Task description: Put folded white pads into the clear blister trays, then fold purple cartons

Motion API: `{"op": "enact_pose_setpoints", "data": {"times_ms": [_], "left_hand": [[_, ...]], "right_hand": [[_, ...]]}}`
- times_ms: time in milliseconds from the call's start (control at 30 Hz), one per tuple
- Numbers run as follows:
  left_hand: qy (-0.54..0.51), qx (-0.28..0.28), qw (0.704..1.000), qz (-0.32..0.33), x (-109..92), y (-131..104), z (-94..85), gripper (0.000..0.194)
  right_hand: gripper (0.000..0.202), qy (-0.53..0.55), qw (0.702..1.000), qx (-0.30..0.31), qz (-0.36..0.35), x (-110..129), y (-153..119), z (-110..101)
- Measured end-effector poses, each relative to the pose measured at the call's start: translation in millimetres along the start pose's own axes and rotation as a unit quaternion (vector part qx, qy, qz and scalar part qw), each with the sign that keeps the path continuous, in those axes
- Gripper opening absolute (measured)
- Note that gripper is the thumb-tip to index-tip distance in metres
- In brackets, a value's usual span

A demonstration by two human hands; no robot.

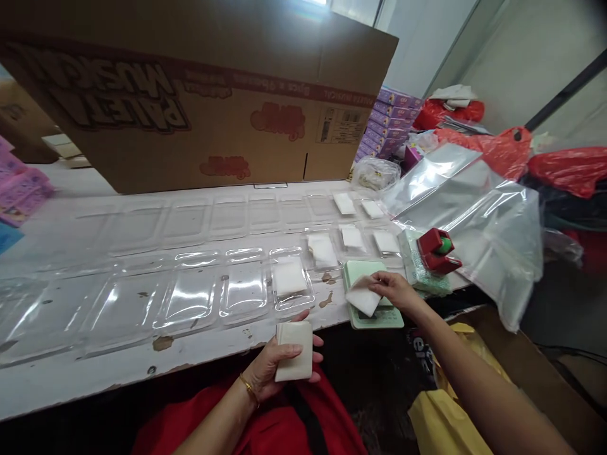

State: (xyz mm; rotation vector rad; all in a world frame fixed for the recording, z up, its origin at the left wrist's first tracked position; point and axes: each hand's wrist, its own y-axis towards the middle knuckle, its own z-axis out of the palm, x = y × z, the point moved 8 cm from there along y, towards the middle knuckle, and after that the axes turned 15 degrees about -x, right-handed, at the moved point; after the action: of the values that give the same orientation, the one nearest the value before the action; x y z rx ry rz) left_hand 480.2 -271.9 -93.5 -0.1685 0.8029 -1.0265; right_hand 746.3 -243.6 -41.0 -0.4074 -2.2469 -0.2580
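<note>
"What are the fingers doing?"

"The right hand (393, 288) pinches a white piece (364, 302) by its top side; the piece hangs left of the fingertips, over the pale green scale (374, 321); the left hand (272, 360) grips a white stack (294, 361), thumb on top, fingers under."

"Any room to move?"

"A gap between the hands; the left one is just off the table's (208, 344) front edge; the scale sits by that edge, near the red tape holder (429, 260)."
</note>
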Motion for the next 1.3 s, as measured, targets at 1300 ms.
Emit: {"op": "enact_pose_setpoints", "data": {"times_ms": [1300], "left_hand": [[-0.013, -0.046, 0.998, -0.027, 9, 0, 3.2, 0.064]], "right_hand": [[0.018, -0.218, 0.928, -0.184, -0.24, 8, -19, -41]]}}
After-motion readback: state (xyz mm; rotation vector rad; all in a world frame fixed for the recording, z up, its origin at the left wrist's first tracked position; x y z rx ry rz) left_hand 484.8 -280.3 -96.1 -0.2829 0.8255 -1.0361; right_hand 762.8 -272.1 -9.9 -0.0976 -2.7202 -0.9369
